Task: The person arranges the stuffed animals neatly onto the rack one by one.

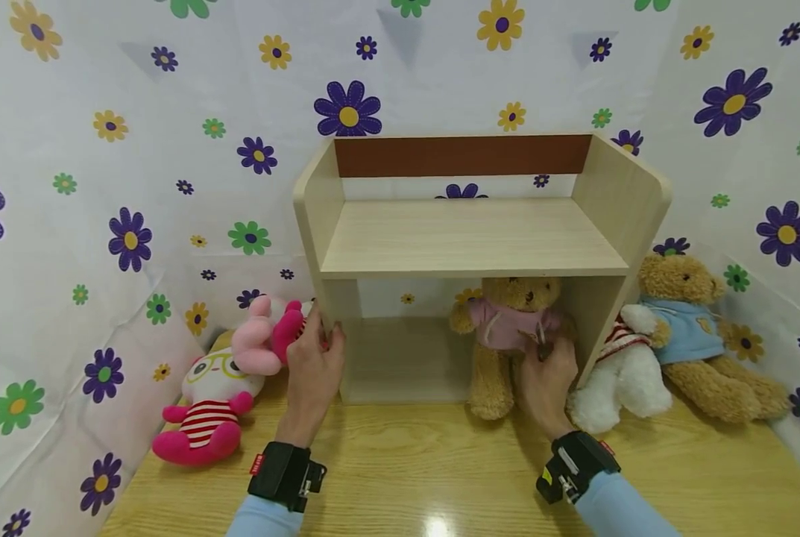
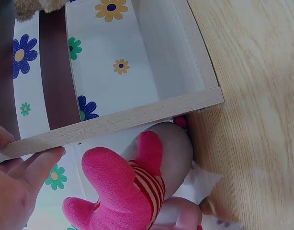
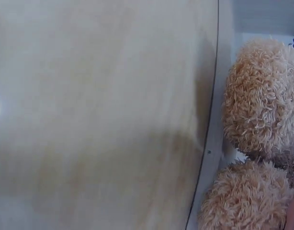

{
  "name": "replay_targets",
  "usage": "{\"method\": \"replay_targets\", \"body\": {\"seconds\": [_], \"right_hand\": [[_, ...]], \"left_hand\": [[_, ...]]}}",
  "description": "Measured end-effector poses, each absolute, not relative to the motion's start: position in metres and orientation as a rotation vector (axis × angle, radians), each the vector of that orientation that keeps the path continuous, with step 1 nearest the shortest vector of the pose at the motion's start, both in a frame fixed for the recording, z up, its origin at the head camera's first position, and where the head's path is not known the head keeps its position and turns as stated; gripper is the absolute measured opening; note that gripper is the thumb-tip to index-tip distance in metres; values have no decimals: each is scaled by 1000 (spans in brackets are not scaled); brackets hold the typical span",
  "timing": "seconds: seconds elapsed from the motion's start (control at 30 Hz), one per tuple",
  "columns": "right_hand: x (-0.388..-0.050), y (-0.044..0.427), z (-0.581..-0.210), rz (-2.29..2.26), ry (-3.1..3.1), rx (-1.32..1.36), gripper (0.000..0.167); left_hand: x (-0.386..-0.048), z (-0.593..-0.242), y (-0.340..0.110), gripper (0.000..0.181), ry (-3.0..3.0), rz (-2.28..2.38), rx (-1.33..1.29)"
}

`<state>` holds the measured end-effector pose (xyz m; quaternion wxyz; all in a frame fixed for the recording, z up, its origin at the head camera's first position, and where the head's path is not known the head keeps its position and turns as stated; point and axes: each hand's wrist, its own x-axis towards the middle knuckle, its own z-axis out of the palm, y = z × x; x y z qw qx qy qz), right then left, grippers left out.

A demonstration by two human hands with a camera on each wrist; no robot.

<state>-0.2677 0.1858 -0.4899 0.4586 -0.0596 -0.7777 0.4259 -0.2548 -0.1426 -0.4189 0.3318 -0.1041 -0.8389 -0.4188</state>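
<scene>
A small two-tier wooden shelf stands on the table. My left hand grips the front edge of its left side panel, thumb on the inner face and fingers outside. In the lower compartment sits a brown teddy bear in a pink hoodie, its head partly hidden by the middle board. My right hand holds this bear at the front of its body, fingertips partly hidden. In the right wrist view the bear's furry feet reach the shelf's front edge.
Left of the shelf, a plush toy with yellow glasses leans beside pink plush toys. At the right, a teddy bear in a blue top sits next to a white plush. Flowered cloth hangs behind the wooden table.
</scene>
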Motion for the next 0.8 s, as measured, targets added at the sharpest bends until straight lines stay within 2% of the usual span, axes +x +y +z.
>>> {"method": "replay_targets", "body": {"seconds": [0.43, 0.8], "right_hand": [[-305, 192, -492, 1078, -1891, -125, 23], [-305, 193, -491, 1073, -1995, -111, 25]], "left_hand": [[-256, -421, -142, 55, -2184, -1104, -279], [-256, -420, -145, 54, -2183, -1133, -291]]}}
